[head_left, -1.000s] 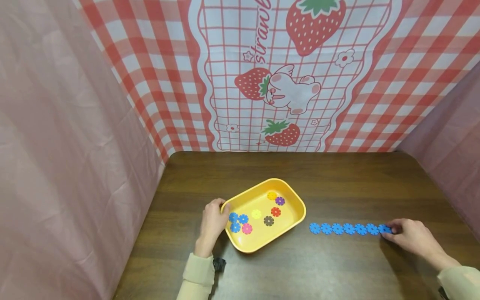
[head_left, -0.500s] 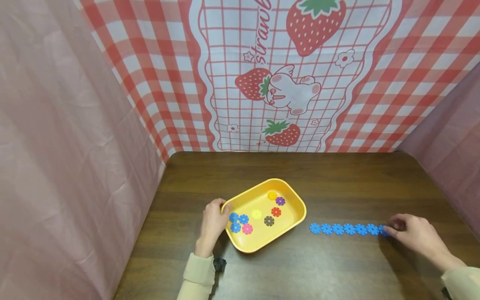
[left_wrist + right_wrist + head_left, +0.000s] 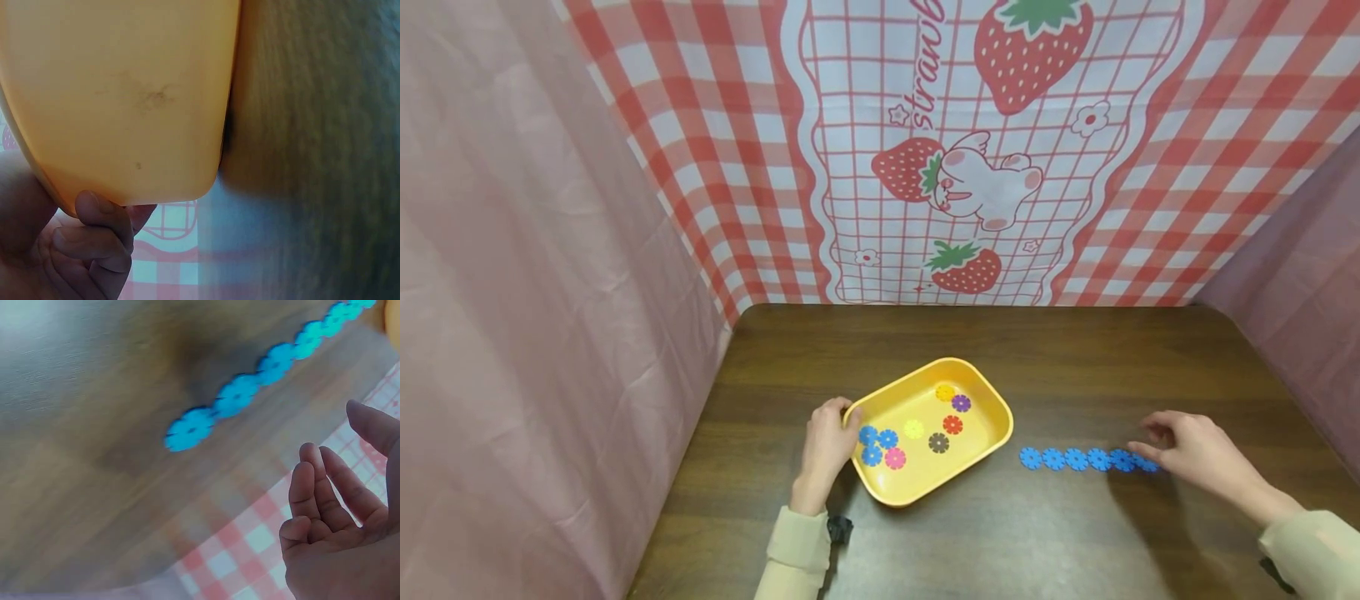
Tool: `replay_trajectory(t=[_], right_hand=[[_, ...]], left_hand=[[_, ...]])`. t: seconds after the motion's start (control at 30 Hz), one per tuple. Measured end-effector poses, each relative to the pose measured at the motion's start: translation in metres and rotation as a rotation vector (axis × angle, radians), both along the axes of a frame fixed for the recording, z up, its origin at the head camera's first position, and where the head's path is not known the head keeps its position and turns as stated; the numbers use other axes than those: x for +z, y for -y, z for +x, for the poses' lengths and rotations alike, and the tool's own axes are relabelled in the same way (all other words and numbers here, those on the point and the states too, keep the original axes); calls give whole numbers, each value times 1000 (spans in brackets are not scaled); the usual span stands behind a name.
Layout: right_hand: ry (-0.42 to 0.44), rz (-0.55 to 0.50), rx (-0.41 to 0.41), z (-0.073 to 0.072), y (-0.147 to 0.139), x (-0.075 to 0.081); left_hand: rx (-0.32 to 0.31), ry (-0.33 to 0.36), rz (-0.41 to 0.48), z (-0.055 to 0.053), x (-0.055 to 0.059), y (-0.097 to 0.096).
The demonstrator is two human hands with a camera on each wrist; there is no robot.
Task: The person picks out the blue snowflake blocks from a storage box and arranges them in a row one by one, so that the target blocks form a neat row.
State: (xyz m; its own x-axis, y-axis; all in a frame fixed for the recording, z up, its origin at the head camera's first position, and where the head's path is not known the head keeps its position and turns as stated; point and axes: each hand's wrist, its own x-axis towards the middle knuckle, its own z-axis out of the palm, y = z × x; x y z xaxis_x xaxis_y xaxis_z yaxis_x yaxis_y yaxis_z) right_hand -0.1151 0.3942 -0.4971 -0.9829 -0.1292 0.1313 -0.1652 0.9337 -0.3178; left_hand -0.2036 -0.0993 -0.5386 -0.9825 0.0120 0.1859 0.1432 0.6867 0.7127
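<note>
My left hand [image 3: 826, 442] grips the left end of a yellow plastic tray [image 3: 925, 482], its thumb over the rim. In the left wrist view the curled fingers lie at the corner of the tray's outer wall [image 3: 137, 100]. A straight row of blue notched snowflake discs [image 3: 1077, 459] lies on the table right of the tray. My right hand [image 3: 1198, 462] hovers over the right end of this row, hiding part of it. In the right wrist view the hand [image 3: 340, 519] holds nothing, thumb and fingers apart, and the end disc [image 3: 190, 430] lies free of it.
Inside the tray are several more blue discs [image 3: 871, 455] and single pink [image 3: 895, 458], brown [image 3: 938, 442], red [image 3: 952, 425], purple [image 3: 961, 403] and yellow discs [image 3: 913, 429]. A checked strawberry cloth [image 3: 992, 275] hangs behind the wooden table [image 3: 1000, 550], with pink curtains [image 3: 565, 317] at the sides.
My right hand has let go of the last blue disc at the row's right end, lifted and moved left over the row. My left hand and the tray have stayed in place.
</note>
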Motion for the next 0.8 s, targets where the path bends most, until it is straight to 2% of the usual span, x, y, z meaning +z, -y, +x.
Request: replay_trajectory(t=[0.5, 0.8], right_hand=[[11, -40, 121, -25, 53, 19], [15, -63, 185, -42, 92, 26]], left_hand=[[-5, -17, 3, -1, -1, 1], [3, -5, 0, -1, -1, 0]])
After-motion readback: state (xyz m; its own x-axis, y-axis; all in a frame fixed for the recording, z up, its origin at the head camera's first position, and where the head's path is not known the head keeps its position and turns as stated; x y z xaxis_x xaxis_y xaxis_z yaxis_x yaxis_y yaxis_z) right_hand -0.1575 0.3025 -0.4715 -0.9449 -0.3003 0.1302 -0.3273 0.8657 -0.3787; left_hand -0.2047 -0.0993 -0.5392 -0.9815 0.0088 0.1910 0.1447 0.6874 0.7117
